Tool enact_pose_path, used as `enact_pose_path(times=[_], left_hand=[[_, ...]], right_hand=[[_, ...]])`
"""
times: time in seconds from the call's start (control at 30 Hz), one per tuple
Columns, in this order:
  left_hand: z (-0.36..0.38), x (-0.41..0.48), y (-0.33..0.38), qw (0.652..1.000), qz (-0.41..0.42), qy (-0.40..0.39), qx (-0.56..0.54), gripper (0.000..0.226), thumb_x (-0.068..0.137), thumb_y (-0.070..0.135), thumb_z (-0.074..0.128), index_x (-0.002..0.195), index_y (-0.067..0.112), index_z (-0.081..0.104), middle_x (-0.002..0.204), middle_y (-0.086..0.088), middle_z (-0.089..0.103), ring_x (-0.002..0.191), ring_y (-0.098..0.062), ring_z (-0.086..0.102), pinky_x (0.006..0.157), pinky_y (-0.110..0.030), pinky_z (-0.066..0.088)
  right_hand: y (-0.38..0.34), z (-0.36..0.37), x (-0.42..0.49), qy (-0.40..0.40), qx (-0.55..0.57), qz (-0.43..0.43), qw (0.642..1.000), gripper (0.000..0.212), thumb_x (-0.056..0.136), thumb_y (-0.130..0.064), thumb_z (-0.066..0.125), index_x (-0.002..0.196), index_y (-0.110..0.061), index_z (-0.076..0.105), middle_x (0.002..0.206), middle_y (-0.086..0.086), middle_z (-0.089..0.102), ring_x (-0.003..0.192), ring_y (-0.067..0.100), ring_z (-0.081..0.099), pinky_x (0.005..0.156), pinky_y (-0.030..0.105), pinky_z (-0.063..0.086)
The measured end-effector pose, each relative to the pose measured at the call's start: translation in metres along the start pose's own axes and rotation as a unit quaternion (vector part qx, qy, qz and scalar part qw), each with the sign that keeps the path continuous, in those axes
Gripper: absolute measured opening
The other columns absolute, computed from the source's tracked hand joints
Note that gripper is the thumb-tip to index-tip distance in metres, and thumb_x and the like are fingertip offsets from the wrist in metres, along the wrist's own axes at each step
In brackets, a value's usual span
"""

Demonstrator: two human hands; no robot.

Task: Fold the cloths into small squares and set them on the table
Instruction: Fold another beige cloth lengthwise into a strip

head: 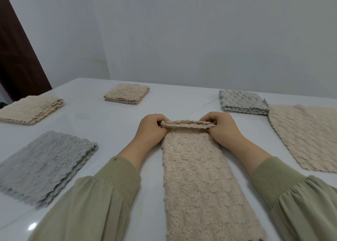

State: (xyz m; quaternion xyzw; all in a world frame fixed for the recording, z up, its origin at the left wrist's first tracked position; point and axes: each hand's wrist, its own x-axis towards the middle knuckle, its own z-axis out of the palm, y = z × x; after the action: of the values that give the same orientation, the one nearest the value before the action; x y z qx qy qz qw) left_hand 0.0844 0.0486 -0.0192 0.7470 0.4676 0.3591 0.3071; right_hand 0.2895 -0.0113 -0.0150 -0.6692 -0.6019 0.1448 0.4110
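Beige cloth (197, 177), cut off below, lies on white table (116, 127); left hand (151, 129) and right hand (223, 129) pinch its far end; grey wall (182, 40) behind.

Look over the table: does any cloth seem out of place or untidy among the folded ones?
Two stand out. The beige cloth on the right lies open and askew, its corner against the grey folded square. The grey cloth near left looks only partly folded, its layers fanned unevenly.

Both hands, left hand (152, 129) and right hand (221, 129), pinch far end of beige strip (197, 177) on white table (116, 131); 5 cloths around.
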Motion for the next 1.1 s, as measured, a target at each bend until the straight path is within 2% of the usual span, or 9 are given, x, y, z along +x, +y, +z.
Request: enact_pose_path(times=[0.13,0.3,0.37,0.47,0.57,0.63,0.73,0.9,1.1], left_hand=[[0.0008,0.0006,-0.0009,1.000,-0.003,0.011,0.008,0.030,0.077,0.000,0.066,0.062,0.024,0.058,0.066,0.011,0.057,0.063,-0.003,0.048,0.054,-0.009,0.036],[0.0011,-0.0011,0.0002,1.000,0.010,0.002,-0.010,0.031,0.075,-0.002,0.067,0.070,0.026,0.054,0.074,0.004,0.059,0.066,-0.011,0.049,0.057,-0.012,0.036],[0.0009,-0.0020,0.0005,1.000,0.014,0.007,-0.008,0.033,0.075,-0.002,0.066,0.072,0.028,0.054,0.081,0.001,0.061,0.072,-0.013,0.051,0.059,-0.011,0.037],[0.0008,-0.0028,0.0008,1.000,0.020,0.011,0.000,0.035,0.076,-0.004,0.063,0.074,0.029,0.053,0.086,0.000,0.061,0.082,-0.016,0.056,0.063,-0.010,0.039],[0.0015,-0.0041,0.0023,1.000,0.023,0.007,0.010,0.033,0.076,-0.002,0.063,0.073,0.030,0.054,0.077,0.005,0.056,0.075,-0.015,0.053,0.066,-0.018,0.041],[0.0016,-0.0051,0.0041,1.000,0.017,0.010,0.003,0.028,0.076,0.005,0.068,0.071,0.028,0.054,0.071,0.008,0.053,0.069,-0.010,0.049,0.062,-0.016,0.039],[0.0017,-0.0063,0.0062,0.999,0.025,0.016,-0.018,0.021,0.076,0.022,0.076,0.070,0.025,0.056,0.067,0.010,0.053,0.062,-0.005,0.046,0.058,-0.011,0.037],[0.0048,-0.0073,0.0070,0.996,0.082,0.010,0.041,0.013,0.077,0.015,0.074,0.077,0.022,0.063,0.088,0.004,0.061,0.079,-0.013,0.056,0.075,-0.026,0.045],[0.0042,-0.0072,0.0076,0.993,0.101,0.035,0.050,0.008,0.077,0.011,0.073,0.076,0.017,0.069,0.104,0.008,0.061,0.084,-0.008,0.057,0.071,-0.009,0.037]], right_hand=[[-0.0026,-0.0005,-0.0020,0.006,0.040,0.003,0.999,0.036,0.072,0.016,0.050,0.068,-0.018,0.060,0.069,-0.001,0.064,0.057,0.009,0.052,0.051,0.011,0.039],[-0.0045,-0.0050,-0.0041,-0.022,0.132,-0.008,0.991,0.036,0.071,0.017,0.063,0.077,-0.018,0.058,0.092,0.005,0.068,0.082,0.017,0.061,0.076,0.025,0.047],[-0.0045,-0.0051,-0.0050,-0.023,0.127,-0.009,0.992,0.033,0.072,0.014,0.066,0.077,-0.019,0.062,0.093,-0.001,0.067,0.088,0.016,0.061,0.080,0.020,0.047],[-0.0038,-0.0032,-0.0046,-0.003,0.088,0.001,0.996,0.022,0.076,0.006,0.068,0.082,-0.016,0.068,0.081,-0.004,0.065,0.071,0.007,0.057,0.064,0.005,0.042],[-0.0024,-0.0034,-0.0038,0.007,0.059,0.014,0.998,0.003,0.081,-0.009,0.071,0.083,-0.011,0.070,0.069,-0.004,0.063,0.059,0.002,0.053,0.056,0.006,0.039],[-0.0021,-0.0046,-0.0039,0.004,0.052,0.015,0.999,0.009,0.085,-0.017,0.068,0.080,-0.011,0.072,0.071,-0.001,0.066,0.062,0.004,0.055,0.058,0.011,0.040],[-0.0034,-0.0065,-0.0042,-0.008,0.034,0.020,0.999,0.017,0.090,-0.020,0.061,0.078,-0.014,0.071,0.075,-0.005,0.067,0.068,0.000,0.056,0.059,0.006,0.039],[-0.0015,-0.0049,-0.0018,0.001,0.014,0.033,0.999,0.014,0.086,-0.022,0.066,0.074,-0.017,0.071,0.079,-0.004,0.068,0.075,0.005,0.057,0.067,0.018,0.040],[-0.0004,-0.0027,-0.0008,0.036,0.003,0.045,0.998,0.018,0.082,-0.024,0.071,0.066,-0.016,0.070,0.059,-0.008,0.061,0.056,0.003,0.051,0.052,0.011,0.035]])
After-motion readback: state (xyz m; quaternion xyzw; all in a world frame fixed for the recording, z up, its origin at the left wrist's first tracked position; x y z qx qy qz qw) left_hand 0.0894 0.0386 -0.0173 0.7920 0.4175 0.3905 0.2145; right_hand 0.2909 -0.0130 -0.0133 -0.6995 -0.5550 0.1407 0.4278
